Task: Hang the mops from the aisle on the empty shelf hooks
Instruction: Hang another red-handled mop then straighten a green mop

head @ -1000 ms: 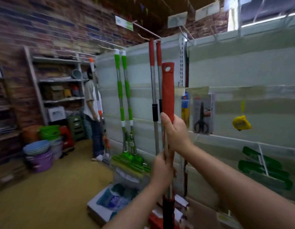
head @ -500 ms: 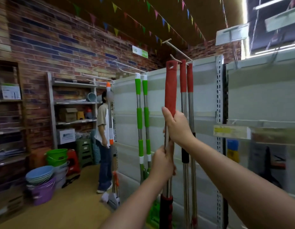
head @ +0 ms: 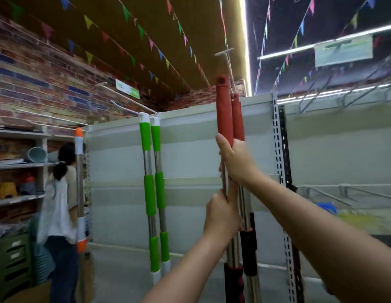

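Note:
I hold a red-handled mop (head: pixel 223 110) upright in front of the white shelf panel (head: pixel 190 149). My right hand (head: pixel 236 159) grips its shaft just below the red grip, and my left hand (head: pixel 222 215) grips the metal shaft lower down. The hole at the handle's top sits just under the tip of a long metal hook (head: pixel 228 62) that sticks out from the panel top. Other red-handled mops (head: pixel 238 119) hang right behind it on that hook. Two green-handled mops (head: pixel 150 171) hang to the left on another hook.
A person (head: pixel 59 206) stands at the left by an orange-tipped mop (head: pixel 79 182). Behind them are wall shelves (head: pixel 17 165) with goods and green crates (head: pixel 13 259). More bare hooks (head: pixel 124 106) jut out at upper left. A slotted upright (head: pixel 277 149) stands right of my hands.
I have raised the red-handled mop, and my view has tilted upward. Its top has gone from mid-panel height to just under the hook's tip. Both hands keep their grip.

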The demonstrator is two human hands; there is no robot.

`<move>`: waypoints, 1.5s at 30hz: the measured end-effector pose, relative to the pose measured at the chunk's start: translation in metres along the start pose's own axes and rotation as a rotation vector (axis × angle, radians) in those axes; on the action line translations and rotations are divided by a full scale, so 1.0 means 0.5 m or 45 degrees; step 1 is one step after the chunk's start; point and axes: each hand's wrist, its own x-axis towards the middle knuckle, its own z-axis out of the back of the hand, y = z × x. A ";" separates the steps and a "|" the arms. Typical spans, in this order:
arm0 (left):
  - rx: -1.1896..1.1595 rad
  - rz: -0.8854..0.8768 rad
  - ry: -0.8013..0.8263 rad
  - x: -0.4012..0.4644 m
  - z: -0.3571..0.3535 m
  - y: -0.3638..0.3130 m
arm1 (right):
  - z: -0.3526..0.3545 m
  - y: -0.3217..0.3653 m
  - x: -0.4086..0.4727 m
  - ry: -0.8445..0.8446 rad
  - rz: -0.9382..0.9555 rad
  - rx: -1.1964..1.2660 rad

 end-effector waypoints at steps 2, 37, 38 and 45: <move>-0.046 -0.006 0.009 0.021 0.007 -0.003 | -0.009 0.000 0.019 -0.013 0.015 -0.008; -0.290 -0.087 0.149 0.016 -0.028 -0.009 | 0.010 -0.010 0.018 -0.052 0.122 -0.121; -0.296 -0.084 0.152 0.014 -0.029 -0.010 | 0.012 -0.009 0.016 -0.059 0.118 -0.123; -0.225 -0.104 0.155 0.023 -0.030 -0.013 | 0.018 -0.012 0.023 -0.085 0.091 -0.121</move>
